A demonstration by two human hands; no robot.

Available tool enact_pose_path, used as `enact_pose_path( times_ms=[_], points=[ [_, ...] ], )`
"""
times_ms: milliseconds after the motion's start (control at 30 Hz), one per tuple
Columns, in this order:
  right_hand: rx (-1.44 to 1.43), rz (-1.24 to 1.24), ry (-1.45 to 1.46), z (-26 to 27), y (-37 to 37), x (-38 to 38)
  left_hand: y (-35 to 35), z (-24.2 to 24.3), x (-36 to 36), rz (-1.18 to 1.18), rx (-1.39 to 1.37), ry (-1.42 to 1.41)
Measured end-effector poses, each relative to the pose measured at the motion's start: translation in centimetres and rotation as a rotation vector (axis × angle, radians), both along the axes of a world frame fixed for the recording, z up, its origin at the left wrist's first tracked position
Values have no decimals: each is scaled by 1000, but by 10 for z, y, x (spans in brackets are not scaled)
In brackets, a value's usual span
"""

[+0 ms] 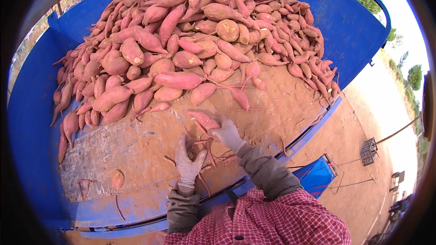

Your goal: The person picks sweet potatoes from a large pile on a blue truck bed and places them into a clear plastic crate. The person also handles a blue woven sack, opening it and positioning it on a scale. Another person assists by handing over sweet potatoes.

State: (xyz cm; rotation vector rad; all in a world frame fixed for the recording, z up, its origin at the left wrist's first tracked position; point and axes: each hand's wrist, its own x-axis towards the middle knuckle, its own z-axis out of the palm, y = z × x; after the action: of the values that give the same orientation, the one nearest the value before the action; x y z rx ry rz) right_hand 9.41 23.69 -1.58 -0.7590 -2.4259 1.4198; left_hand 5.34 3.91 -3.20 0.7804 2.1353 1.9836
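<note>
In a light-coloured work glove, my right hand (229,134) grips one end of a small pink sweet potato (203,119), just above the dusty truck bed (153,149). Thin root pieces (210,154) lie or hang below that hand; I cannot tell whether it holds any of them. My left hand (189,165), gloved alike, is nearer my body with thumb and fingers spread. Its palm side faces the thin roots, and nothing is clearly held in it. Beyond both hands rises a large pile of sweet potatoes (184,59), some caked with soil.
Blue metal walls (29,129) bound the bed. Its near edge (235,185) runs in front of me. A short sweet potato piece (117,179) and a bent root (84,187) lie at left. On the ground at right stand a blue-covered cart (316,175) and a dark crate (369,151).
</note>
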Motion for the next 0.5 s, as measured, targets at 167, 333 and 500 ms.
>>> enact_pose_path(
  times_ms=[167,333,500],
  points=[
    [-48,261,477,36,-48,11,18,11,18,-245,738,-636],
    [-171,-25,340,72,21,6,28,14,10,-418,810,-913],
    [433,-481,267,28,196,-33,42,8,12,-395,863,-978]
  ],
)
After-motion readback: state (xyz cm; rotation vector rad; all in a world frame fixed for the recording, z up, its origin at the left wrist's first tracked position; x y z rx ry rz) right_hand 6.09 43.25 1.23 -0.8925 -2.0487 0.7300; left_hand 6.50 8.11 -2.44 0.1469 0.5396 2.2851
